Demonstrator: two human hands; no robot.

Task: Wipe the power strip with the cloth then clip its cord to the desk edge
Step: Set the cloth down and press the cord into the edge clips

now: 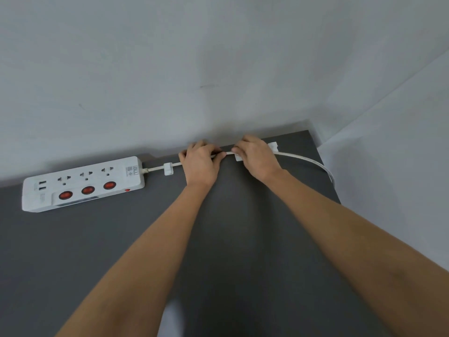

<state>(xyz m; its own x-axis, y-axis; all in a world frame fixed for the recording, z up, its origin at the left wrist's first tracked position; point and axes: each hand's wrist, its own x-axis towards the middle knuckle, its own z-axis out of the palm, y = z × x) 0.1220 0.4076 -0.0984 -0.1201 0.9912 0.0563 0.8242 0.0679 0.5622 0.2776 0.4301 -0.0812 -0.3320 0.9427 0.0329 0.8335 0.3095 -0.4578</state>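
A white power strip with three red switches lies on the dark grey desk along its far edge, by the wall. Its white cord runs right along that edge and curves down over the right side. A white clip holds the cord just right of the strip. My left hand pinches the cord at mid-span. My right hand grips the cord over a second white clip, mostly hidden under the fingers. A third clip shows behind my right hand. No cloth is in view.
A pale grey wall rises directly behind the desk's far edge. Another wall closes in on the right past the desk's right edge. A blurred white patch sits at the bottom between my forearms.
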